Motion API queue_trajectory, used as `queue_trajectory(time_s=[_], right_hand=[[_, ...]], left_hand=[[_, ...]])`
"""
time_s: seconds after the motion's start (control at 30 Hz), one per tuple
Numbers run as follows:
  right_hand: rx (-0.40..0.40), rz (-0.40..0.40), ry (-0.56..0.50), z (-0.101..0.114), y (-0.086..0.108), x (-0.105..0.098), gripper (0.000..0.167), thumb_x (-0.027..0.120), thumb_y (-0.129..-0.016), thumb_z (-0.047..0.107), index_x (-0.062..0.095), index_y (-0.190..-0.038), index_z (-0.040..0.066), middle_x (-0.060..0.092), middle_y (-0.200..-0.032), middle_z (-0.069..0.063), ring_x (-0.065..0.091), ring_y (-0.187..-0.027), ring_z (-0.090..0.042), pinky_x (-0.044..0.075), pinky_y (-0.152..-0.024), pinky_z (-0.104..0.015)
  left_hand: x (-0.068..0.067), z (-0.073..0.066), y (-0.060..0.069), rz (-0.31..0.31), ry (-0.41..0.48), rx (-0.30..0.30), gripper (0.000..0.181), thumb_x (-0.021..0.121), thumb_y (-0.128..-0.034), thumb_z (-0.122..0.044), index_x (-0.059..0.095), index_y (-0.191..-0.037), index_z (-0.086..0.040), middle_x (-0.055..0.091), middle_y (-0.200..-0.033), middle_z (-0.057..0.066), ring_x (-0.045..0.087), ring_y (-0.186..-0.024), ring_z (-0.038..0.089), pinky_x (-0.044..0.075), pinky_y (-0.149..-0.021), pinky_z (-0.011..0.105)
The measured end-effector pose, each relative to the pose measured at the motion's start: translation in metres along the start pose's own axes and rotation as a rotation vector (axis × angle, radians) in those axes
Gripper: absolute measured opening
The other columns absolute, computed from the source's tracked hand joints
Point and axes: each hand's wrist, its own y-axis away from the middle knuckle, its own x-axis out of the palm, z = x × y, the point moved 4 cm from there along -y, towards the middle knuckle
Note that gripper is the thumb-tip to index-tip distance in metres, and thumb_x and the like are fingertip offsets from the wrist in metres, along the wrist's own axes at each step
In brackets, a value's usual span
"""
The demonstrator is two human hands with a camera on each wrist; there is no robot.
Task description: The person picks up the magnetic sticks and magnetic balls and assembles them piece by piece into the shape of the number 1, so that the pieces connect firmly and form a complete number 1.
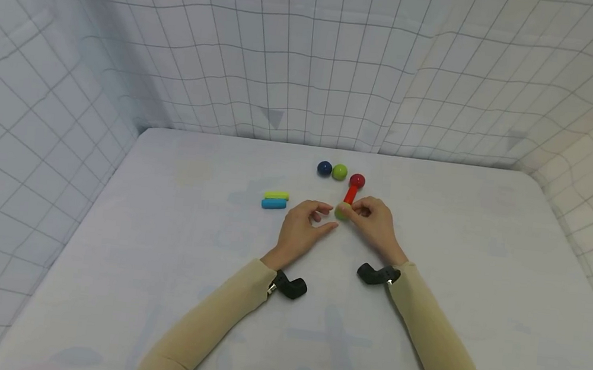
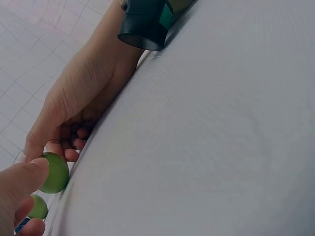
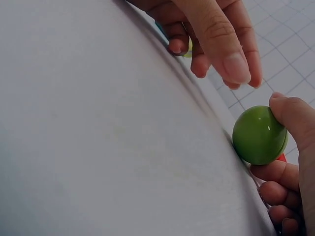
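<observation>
My right hand [image 1: 378,225] pinches a glossy green ball [image 3: 258,135] between thumb and fingers, low over the white table. A red stick [image 1: 351,194] runs from this ball to a red ball [image 1: 357,181] farther back, and the three lie in one line. Just left of the green ball is my left hand [image 1: 300,230], its fingers loosely bent and holding nothing. A gap separates it from the ball in the right wrist view. How the stick meets the green ball is hidden by the right hand.
Behind the hands sit a dark blue ball [image 1: 324,168] and a second green ball [image 1: 339,172]. A yellow-green stick [image 1: 276,195] and a blue stick [image 1: 274,203] lie side by side to the left. Gridded white curtain [image 1: 308,61] encloses the table's back and sides.
</observation>
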Motion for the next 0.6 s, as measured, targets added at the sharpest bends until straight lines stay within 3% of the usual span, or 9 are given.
queue_trajectory(time_s=[0.37,0.6], right_hand=[[-0.006,0.005,0.004,-0.003,-0.005,-0.002,0.033,0.074,-0.082,0.039,0.070,-0.084,0.007,0.059,-0.076,-0.004,0.049,-0.075,-0.019,0.038,-0.067,-0.032],[0.008,0.022,0.003,-0.003,-0.005,-0.002,0.032,0.074,-0.082,0.039,0.070,-0.083,0.008,0.057,-0.075,-0.004,0.048,-0.073,-0.019,0.036,-0.066,-0.032]], left_hand=[[-0.011,0.001,0.001,-0.106,-0.018,0.048,0.029,0.078,-0.0801,-0.027,0.069,-0.103,-0.013,0.063,-0.096,-0.001,0.056,-0.078,0.011,0.044,-0.064,0.024],[-0.030,0.009,0.002,-0.165,-0.025,0.070,0.032,0.079,-0.0794,-0.027,0.068,-0.105,-0.012,0.062,-0.099,0.001,0.054,-0.086,0.014,0.044,-0.072,0.027]])
